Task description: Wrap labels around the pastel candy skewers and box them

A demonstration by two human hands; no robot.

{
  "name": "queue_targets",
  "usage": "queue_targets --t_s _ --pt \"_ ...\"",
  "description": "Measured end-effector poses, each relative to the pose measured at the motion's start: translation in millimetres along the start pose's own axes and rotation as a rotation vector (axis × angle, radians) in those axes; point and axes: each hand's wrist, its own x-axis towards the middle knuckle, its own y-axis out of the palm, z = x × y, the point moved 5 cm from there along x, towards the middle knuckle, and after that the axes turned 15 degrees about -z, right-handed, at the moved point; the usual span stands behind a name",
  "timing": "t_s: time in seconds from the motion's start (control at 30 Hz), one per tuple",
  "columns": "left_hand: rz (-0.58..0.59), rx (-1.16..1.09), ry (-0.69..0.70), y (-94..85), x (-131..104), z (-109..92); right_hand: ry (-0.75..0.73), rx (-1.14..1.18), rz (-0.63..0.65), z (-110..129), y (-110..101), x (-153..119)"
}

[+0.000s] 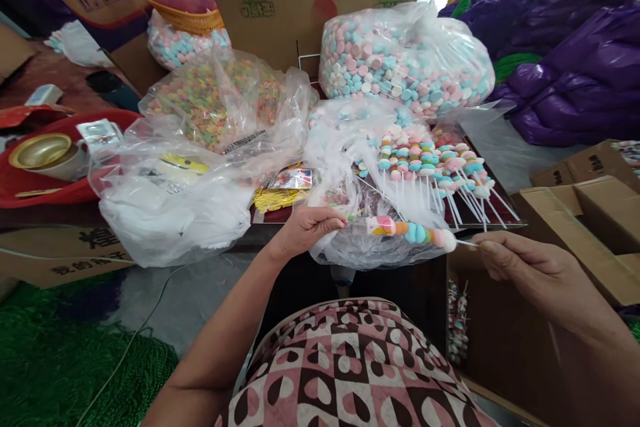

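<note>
A marshmallow skewer (415, 233) in a clear printed wrapper (381, 225) lies level between my two hands in front of the table edge. My right hand (530, 267) pinches its white stick, just beyond the white marshmallow at that end. At the opposite end, my left hand (311, 230) is closed, thumb against fingers, on the clear end of the wrapper. Behind, a group of finished-looking skewers (425, 159) rests on the table, sticks pointing toward me. A thin plastic bag (340, 167) lies open beside them. Shiny gold ties (277, 199) lie left of that bag.
A large bag of marshmallows (400, 60) stands behind the skewers. Bags of small colored candies (215, 100) and white material (170, 213) fill the left. A red basin (45, 193) sits further left. On the right is an open carton (595, 213); another box (500, 353) below holds wrapped skewers.
</note>
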Motion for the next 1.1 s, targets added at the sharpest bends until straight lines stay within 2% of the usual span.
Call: queue_targets --t_s 0.13,0.27,0.37,0.47,0.53,0.63,0.73,0.9,1.1 --pt "0.063 0.024 0.023 8.6 1 -6 -0.083 -0.088 0.071 5 7 -1" --pt "0.099 0.045 0.007 12.8 3 -12 -0.076 -0.085 0.169 -1 22 -7" --pt "0.079 -0.102 -0.173 8.5 2 -12 -0.032 -0.006 0.188 -16 34 -14" --pt "0.086 -0.452 -0.402 7.2 -1 -10 0.066 0.136 0.163 -31 53 -23" --pt "0.083 -0.644 -0.473 8.4 -3 -11 0.150 0.269 0.128 -33 69 -29" --pt "0.007 -0.772 -0.465 10.5 0 -12 0.274 0.487 0.077 -27 94 -36" --pt "-0.061 -0.814 -0.414 14.2 5 -14 0.365 0.662 0.066 -16 108 -39" --pt "-0.077 -0.902 -0.363 23.0 14 -19 0.423 0.807 0.070 -11 115 -39" --pt "-0.296 -0.863 -0.393 32.3 25 -1 0.392 0.815 0.062 -8 123 -42"
